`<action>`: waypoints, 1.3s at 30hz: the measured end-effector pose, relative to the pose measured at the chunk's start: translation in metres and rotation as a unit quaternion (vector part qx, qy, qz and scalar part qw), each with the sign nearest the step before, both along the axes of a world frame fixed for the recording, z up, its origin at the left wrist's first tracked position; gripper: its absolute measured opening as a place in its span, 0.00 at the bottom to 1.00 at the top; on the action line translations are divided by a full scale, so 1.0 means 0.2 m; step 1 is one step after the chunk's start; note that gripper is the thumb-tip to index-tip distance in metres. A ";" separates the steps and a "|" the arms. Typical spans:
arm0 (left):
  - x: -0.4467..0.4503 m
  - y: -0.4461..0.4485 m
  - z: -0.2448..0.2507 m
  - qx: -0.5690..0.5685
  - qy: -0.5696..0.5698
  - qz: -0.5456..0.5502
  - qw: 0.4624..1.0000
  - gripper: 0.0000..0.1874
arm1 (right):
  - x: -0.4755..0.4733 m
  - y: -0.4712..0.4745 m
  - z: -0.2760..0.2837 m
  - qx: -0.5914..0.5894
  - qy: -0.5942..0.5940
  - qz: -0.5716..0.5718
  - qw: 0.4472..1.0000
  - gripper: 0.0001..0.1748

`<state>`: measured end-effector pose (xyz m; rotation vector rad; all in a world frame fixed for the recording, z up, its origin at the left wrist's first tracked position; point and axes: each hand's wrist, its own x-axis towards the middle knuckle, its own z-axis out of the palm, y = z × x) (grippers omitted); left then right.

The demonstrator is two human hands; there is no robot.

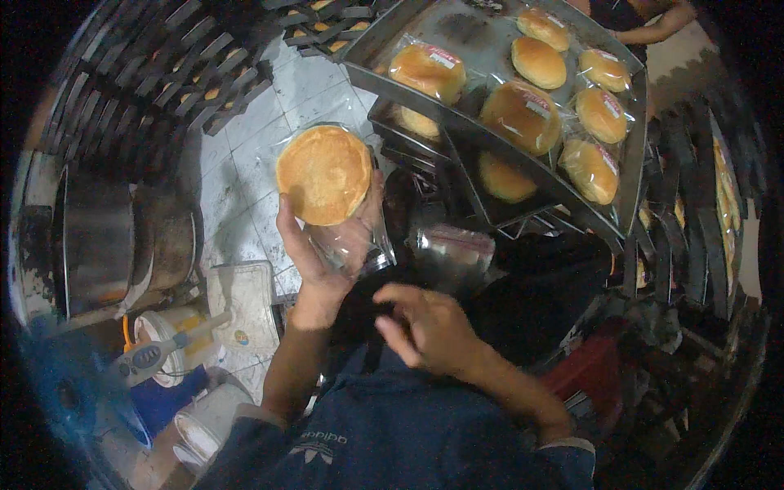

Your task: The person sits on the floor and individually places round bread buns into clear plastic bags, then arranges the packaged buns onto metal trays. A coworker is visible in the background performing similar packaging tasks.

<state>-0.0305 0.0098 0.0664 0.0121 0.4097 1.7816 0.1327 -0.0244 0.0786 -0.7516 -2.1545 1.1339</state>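
A round golden bun (324,174), partly inside a clear plastic bag (343,242), rests in my left hand (315,257). The thumb shows at the bun's lower left, while the other fingers are mostly hidden behind bun and plastic. My right hand (438,331) is in front of my body, fingers curled and thumb apart, with nothing visible between them. Just above it, a pile of clear plastic bags (456,248) with reddish print lies on my dark-clothed lap.
A metal baking tray (429,104) at upper right holds several buns, most in labelled bags. Another tray with buns sits beneath it. Stacked dark trays (184,67) stand upper left. A standing fan (144,361) and white buckets (214,422) are lower left. Another person's arm (658,27) shows top right.
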 end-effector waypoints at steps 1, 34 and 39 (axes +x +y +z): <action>-0.01 0.00 0.00 0.027 -0.014 -0.003 1.000 0.47 | -0.01 0.01 0.01 -0.004 -0.003 -0.050 0.999 0.22; -0.02 -0.06 -0.11 -0.098 -0.084 -0.180 0.975 0.41 | 0.31 0.15 0.20 0.065 -0.078 -0.230 0.968 0.21; -0.08 -0.14 -0.08 -0.160 0.054 -0.192 0.967 0.42 | 0.04 0.22 -0.03 0.139 0.086 -0.080 0.983 0.24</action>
